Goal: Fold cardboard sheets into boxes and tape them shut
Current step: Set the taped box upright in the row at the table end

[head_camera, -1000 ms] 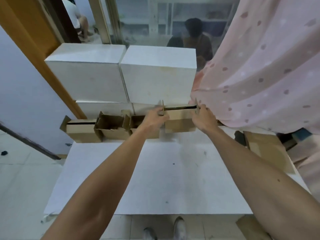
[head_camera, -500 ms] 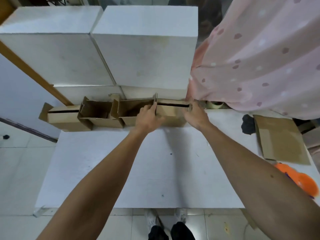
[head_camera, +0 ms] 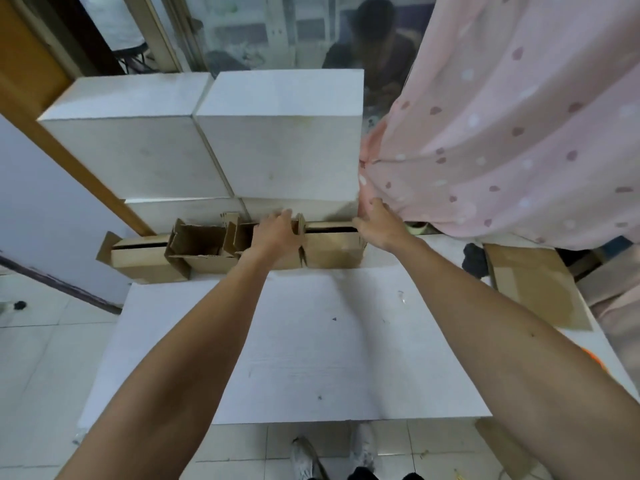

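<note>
Shift in view: the head has lifted since half a second ago, so the glass and the room behind it show again above the stack.
Brown box: it sits at the right end of the row of brown boxes, at the counter's far edge against the white cartons, much where it was half a second ago; its top slot still gapes dark.
Left hand: it has slid forward over the box's left end, fingers stretched fairly straight, pressing rather than clutching.
Right hand: it stays at the box's right end, thumb along the top edge; the fingers go past the far corner, and I cannot tell if they clasp.
Meaning: judged from this, the box is being parked unsealed; taping remains.
Room: tiled floor, glass with a seated person behind it.
Pink curtain: hangs at right, just beside the right hand.
White cartons: stacked behind the row.
Counter: white and scuffed.
Flat cardboard sheet: lies at the counter's right side.
Dark lump: beside the sheet, unidentifiable.
</note>
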